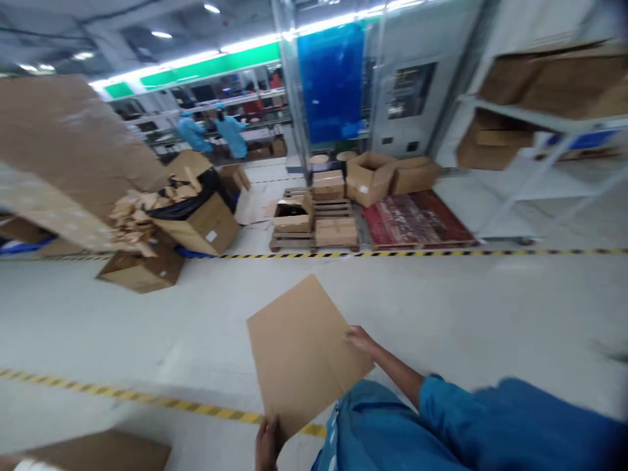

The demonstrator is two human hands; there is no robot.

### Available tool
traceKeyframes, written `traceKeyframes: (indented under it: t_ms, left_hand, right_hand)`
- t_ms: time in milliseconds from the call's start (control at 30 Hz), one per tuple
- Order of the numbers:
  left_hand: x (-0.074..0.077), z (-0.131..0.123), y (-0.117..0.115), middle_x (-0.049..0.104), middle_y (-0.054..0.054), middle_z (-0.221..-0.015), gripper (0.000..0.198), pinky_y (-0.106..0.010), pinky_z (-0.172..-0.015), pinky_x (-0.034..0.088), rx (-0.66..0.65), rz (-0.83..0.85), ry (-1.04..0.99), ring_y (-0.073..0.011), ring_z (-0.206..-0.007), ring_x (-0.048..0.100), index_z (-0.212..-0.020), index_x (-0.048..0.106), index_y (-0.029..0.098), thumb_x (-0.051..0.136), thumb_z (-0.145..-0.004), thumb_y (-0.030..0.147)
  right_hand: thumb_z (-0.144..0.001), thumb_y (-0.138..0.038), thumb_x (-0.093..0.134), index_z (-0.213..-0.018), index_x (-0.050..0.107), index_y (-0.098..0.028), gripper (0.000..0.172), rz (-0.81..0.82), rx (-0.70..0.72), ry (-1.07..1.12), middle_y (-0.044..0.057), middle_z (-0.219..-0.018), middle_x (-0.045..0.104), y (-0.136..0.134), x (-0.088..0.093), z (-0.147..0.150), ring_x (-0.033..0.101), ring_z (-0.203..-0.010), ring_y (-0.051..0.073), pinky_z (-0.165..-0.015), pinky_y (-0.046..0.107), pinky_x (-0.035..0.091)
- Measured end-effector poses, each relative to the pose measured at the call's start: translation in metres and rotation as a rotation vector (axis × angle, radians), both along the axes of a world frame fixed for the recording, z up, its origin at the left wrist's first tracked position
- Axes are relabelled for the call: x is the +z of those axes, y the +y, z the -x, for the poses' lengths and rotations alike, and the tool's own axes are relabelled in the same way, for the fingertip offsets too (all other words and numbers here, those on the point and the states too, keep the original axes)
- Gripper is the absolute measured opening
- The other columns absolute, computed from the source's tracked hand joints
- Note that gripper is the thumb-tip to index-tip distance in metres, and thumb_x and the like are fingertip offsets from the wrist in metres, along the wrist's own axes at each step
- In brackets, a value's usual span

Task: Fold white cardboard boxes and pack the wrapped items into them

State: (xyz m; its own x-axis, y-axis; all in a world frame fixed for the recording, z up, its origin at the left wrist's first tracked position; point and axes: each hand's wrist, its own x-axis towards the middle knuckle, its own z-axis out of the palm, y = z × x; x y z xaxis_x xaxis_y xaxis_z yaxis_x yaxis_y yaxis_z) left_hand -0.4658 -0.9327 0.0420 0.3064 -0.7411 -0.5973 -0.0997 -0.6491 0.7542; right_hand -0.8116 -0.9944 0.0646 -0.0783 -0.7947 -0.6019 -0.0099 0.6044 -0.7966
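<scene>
Brown cardboard sheet, one, flat, held between both hands. Right hand: fingers closed on the sheet's right edge. Left hand: fingers gripping its near corner; dim and blurred, so the thumb's exact placement is uncertain. Beside the left fingers, on the floor: yellow-and-black tape. Behind the right fingers: blue sleeve. Well beyond both hands' fingers: wooden pallet bearing cartons. Far right of the right fingers: white rack with brown boxes.
</scene>
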Motion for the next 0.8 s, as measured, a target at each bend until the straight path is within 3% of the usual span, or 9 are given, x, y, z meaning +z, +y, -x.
traceKeyframes:
  t_ms: [200,367,433,500,600,667,800]
  left_hand:
    - [-0.013,0.042,-0.088,0.072,-0.005,-0.097,0.031,-0.036,-0.080,0.058,0.153,0.106,0.235,-0.0199,-0.090,0.070,-0.098,0.068,0.014,0.071,-0.085,0.043]
    - [-0.024,0.054,-0.155,0.074,-0.007,-0.101,0.043,-0.039,-0.082,0.058,0.239,0.129,0.343,-0.0230,-0.094,0.071,-0.098,0.068,0.016,0.080,-0.072,0.047]
    - [-0.037,0.054,-0.186,0.076,-0.007,-0.099,0.047,-0.038,-0.082,0.058,0.281,0.106,0.361,-0.0256,-0.095,0.071,-0.094,0.068,0.018,0.086,-0.062,0.047]
    - [-0.054,0.055,-0.224,0.075,-0.006,-0.100,0.043,-0.037,-0.083,0.058,0.307,0.081,0.369,-0.0250,-0.097,0.071,-0.095,0.068,0.018,0.084,-0.066,0.046]
    - [-0.080,0.057,-0.298,0.072,-0.005,-0.098,0.033,-0.037,-0.081,0.058,0.307,0.025,0.358,-0.0220,-0.094,0.070,-0.101,0.066,0.016,0.070,-0.085,0.045]
    - [-0.093,0.060,-0.359,0.069,-0.004,-0.097,0.030,-0.037,-0.078,0.058,0.296,-0.015,0.336,-0.0214,-0.093,0.068,-0.104,0.065,0.017,0.065,-0.090,0.043]
    - [-0.096,0.062,-0.502,0.069,-0.005,-0.102,0.031,-0.038,-0.079,0.057,0.252,-0.033,0.297,-0.0228,-0.097,0.067,-0.110,0.065,0.019,0.067,-0.089,0.041]
  right_hand:
    - [-0.096,-0.037,0.062,-0.116,0.064,-0.014,0.031,0.060,0.009,0.017,0.008,-0.117,0.066,-0.106,-0.018,0.059,0.066,-0.102,0.020,-0.089,0.041,0.056]
    - [-0.095,-0.041,0.062,-0.113,0.065,-0.014,0.033,0.148,0.025,-0.067,0.009,-0.115,0.069,-0.182,-0.020,0.080,0.066,-0.104,0.021,-0.094,0.044,0.053]
    - [-0.085,-0.047,0.068,-0.107,0.067,-0.014,0.039,0.160,0.037,-0.114,0.008,-0.106,0.073,-0.207,-0.027,0.082,0.069,-0.101,0.023,-0.095,0.045,0.053]
    - [-0.068,-0.051,0.072,-0.097,0.071,-0.017,0.045,0.155,0.027,-0.133,0.009,-0.097,0.077,-0.231,-0.039,0.081,0.071,-0.100,0.030,-0.096,0.048,0.052]
    - [-0.053,-0.050,0.068,-0.077,0.072,-0.024,0.035,0.150,-0.015,-0.111,0.008,-0.086,0.078,-0.281,-0.055,0.077,0.072,-0.099,0.038,-0.097,0.053,0.050]
    - [-0.048,-0.046,0.065,-0.064,0.069,-0.029,0.024,0.160,-0.043,-0.078,0.006,-0.077,0.077,-0.330,-0.059,0.073,0.073,-0.092,0.041,-0.092,0.057,0.052]
    - [-0.042,-0.033,0.062,-0.057,0.066,-0.032,0.015,0.220,-0.095,0.005,0.005,-0.072,0.075,-0.476,-0.044,0.065,0.073,-0.083,0.043,-0.085,0.057,0.054]
